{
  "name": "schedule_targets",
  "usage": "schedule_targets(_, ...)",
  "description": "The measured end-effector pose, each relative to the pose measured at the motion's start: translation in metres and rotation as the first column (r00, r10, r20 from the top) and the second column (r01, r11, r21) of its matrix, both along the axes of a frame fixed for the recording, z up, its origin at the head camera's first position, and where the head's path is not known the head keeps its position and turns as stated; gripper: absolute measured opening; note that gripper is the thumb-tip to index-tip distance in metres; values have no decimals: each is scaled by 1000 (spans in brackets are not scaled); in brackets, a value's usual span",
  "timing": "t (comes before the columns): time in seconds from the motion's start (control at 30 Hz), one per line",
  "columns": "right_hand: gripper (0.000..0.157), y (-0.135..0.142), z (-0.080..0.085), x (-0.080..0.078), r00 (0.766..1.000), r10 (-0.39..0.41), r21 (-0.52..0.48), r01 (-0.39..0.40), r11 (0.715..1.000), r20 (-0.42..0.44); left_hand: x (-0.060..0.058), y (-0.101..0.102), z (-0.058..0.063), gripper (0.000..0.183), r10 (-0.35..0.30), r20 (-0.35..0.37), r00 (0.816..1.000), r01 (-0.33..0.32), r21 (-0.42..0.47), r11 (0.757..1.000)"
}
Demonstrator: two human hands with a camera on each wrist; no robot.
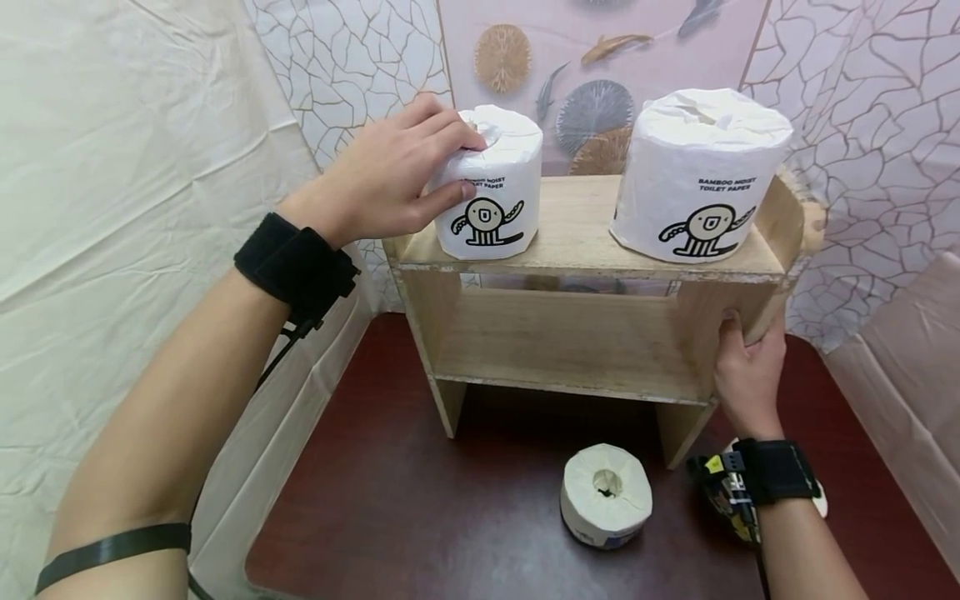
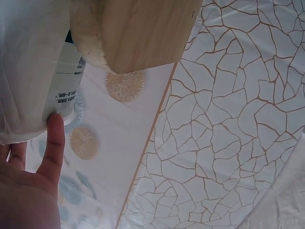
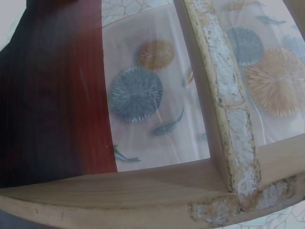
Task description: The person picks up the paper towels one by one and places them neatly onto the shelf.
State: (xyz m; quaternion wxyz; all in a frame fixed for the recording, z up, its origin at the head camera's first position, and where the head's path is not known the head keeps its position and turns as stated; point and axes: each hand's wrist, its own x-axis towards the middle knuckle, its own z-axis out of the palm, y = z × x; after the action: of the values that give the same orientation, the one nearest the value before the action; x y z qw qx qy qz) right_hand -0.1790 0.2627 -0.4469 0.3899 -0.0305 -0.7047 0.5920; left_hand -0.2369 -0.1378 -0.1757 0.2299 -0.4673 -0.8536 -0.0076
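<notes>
My left hand (image 1: 397, 171) grips a wrapped toilet paper roll (image 1: 498, 221) at the left end of the shelf's top board, fingers over its upper edge and thumb against its printed front. In the left wrist view, the left hand (image 2: 35, 176) has a fingertip on the side of the white roll (image 2: 28, 67). A second wrapped toilet paper roll (image 1: 693, 175) stands upright at the right end of the top board. My right hand (image 1: 750, 375) holds the right side panel of the wooden shelf (image 1: 570, 342), thumb on the inner face. The right wrist view shows the shelf (image 3: 143, 191) but not the hand.
A smaller toilet paper roll (image 1: 606, 496), hole upward, sits on the dark red table (image 1: 420, 508) before the shelf. Something partly hidden with a pale edge (image 1: 821, 500) lies by the right wrist. A patterned sheet (image 1: 352, 75) hangs behind, and cream cloth (image 1: 135, 150) covers the left side.
</notes>
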Motion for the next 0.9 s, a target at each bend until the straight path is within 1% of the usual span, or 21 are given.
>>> schedule_targets(0.3,49,1,0,1,1000,7,8,-7,1000,4,-4,-2,-4,44,-4,4,1000,4,20,1000)
schedule_targets(0.53,47,-1,1,1,1000,-9,21,9,1000,-18,-3,-2,-6,44,-7,-5,1000,7,22,1000)
schedule_targets(0.67,47,-1,0,1,1000,-11,23,11,1000,-16,-3,-3,-6,44,-1,-3,1000,1,20,1000)
schedule_targets(0.9,48,0,-1,0,1000,-1,21,2,1000,-26,-4,0,-6,45,10,46,999,-11,29,1000)
